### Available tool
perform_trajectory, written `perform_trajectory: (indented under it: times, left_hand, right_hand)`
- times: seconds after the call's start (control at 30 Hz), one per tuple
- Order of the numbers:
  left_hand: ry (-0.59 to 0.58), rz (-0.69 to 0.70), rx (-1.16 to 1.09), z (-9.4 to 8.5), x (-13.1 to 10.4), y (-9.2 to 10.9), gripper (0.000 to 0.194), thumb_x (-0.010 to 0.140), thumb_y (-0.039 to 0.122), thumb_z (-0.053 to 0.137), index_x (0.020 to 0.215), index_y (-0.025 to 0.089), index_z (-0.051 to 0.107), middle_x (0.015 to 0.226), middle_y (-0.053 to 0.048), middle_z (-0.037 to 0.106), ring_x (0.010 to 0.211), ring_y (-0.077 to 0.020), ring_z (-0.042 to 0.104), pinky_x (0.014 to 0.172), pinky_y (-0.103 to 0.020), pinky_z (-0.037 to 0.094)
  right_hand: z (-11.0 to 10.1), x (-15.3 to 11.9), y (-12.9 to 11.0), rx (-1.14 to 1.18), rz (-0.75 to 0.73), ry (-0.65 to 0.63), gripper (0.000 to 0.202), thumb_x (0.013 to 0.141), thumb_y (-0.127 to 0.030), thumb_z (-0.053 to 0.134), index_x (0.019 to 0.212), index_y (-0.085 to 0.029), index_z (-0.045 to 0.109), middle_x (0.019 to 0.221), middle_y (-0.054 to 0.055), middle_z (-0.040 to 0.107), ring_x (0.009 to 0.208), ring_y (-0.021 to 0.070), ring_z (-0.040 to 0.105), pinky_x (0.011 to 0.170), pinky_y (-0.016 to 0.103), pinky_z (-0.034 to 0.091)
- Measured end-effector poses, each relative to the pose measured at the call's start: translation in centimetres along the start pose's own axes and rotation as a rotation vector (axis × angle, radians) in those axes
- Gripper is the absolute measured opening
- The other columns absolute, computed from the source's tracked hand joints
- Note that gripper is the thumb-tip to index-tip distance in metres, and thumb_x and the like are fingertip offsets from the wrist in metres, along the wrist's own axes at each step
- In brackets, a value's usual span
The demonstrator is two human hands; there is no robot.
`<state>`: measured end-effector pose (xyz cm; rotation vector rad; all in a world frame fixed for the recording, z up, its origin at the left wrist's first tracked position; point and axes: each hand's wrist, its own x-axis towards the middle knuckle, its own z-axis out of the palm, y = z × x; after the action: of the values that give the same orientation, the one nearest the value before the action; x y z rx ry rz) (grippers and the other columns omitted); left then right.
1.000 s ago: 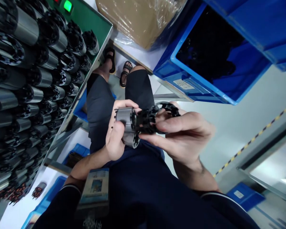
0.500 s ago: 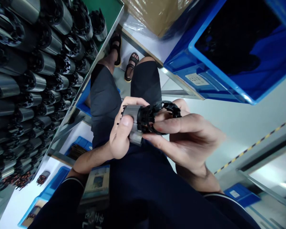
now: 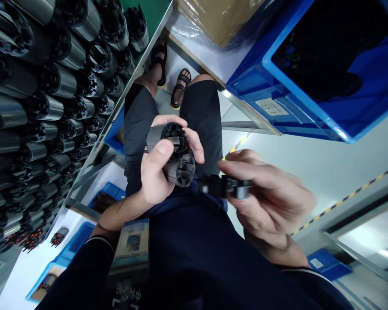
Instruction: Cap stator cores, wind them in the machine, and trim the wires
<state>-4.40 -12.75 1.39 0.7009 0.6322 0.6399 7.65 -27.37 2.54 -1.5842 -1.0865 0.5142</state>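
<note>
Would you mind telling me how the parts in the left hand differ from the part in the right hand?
The two cylinders in the left hand have grey metal bodies with black slotted ends; the black ring part in the right hand looks all black. The cylinders are long and stacked as a pair; the ring part is short, single and blurred. All are held over the lap, apart from one another.

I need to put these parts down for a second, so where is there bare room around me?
Little nearby. The green bench is packed with rows of grey cylinders almost to its edge; only a narrow green strip beside the last one shows. The blue crate looks dark inside, contents unclear. Left hand holds two cylinders; right hand a black ring.
</note>
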Motion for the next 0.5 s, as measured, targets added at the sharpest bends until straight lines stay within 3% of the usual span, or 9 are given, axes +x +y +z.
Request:
perform_trajectory:
  times: [0.1, 0.17, 0.23, 0.3, 0.4, 0.5]
  left_hand:
    - [0.092, 0.01, 0.099, 0.7, 0.2, 0.5, 0.042, 0.107, 0.071, 0.074, 0.114, 0.029, 0.071, 0.095, -0.004, 0.074, 0.092, -0.0293, 0.078, 0.086, -0.048, 0.062]
    - [0.134, 0.008, 0.142, 0.9, 0.1, 0.6, 0.046, 0.106, 0.076, 0.071, 0.111, 0.03, 0.07, 0.099, -0.005, 0.073, 0.105, -0.0347, 0.079, 0.09, -0.05, 0.061]
    - [0.158, 0.01, 0.149, 0.9, 0.1, 0.5, 0.048, 0.106, 0.078, 0.07, 0.11, 0.031, 0.07, 0.101, -0.006, 0.072, 0.111, -0.0364, 0.078, 0.092, -0.051, 0.06]
    - [0.175, -0.012, 0.136, 0.7, 0.1, 0.4, 0.044, 0.104, 0.074, 0.075, 0.112, 0.032, 0.071, 0.1, -0.006, 0.07, 0.104, -0.0324, 0.076, 0.09, -0.048, 0.061]
    - [0.206, -0.054, 0.089, 0.4, 0.4, 0.3, 0.038, 0.103, 0.068, 0.081, 0.114, 0.033, 0.074, 0.098, -0.005, 0.07, 0.089, -0.0263, 0.07, 0.085, -0.045, 0.063]
    - [0.2, -0.103, 0.09, 0.1, 0.6, 0.2, 0.05, 0.105, 0.083, 0.075, 0.114, 0.035, 0.072, 0.099, -0.006, 0.074, 0.1, -0.0311, 0.077, 0.084, -0.047, 0.067]
  right_hand:
    - [0.3, 0.7, -0.4, -0.044, -0.043, 0.074, 0.046, 0.104, -0.036, 0.096, 0.149, -0.043, 0.091, 0.127, 0.01, 0.081, 0.104, 0.0306, 0.081, 0.073, 0.046, 0.072]
    - [0.8, 0.8, -0.3, -0.043, -0.058, 0.088, 0.053, 0.101, -0.027, 0.099, 0.151, -0.043, 0.09, 0.151, 0.009, 0.081, 0.122, 0.0351, 0.084, 0.085, 0.051, 0.078]
    - [1.1, 0.7, -0.3, -0.066, -0.114, 0.047, 0.065, 0.097, -0.017, 0.101, 0.157, -0.036, 0.086, 0.148, 0.009, 0.087, 0.12, 0.0351, 0.088, 0.094, 0.054, 0.08]
    - [1.3, 0.5, -0.2, -0.127, -0.163, -0.005, 0.07, 0.096, -0.012, 0.1, 0.161, -0.029, 0.083, 0.143, 0.01, 0.09, 0.117, 0.034, 0.09, 0.101, 0.052, 0.081]
    - [1.5, 0.5, 0.0, -0.178, -0.162, -0.058, 0.062, 0.104, -0.016, 0.094, 0.163, -0.032, 0.08, 0.157, 0.011, 0.085, 0.125, 0.0327, 0.09, 0.103, 0.051, 0.081]
    - [1.9, 0.6, 0.5, -0.14, -0.188, -0.038, 0.048, 0.109, -0.019, 0.09, 0.156, -0.029, 0.084, 0.153, 0.013, 0.086, 0.121, 0.0317, 0.091, 0.1, 0.05, 0.081]
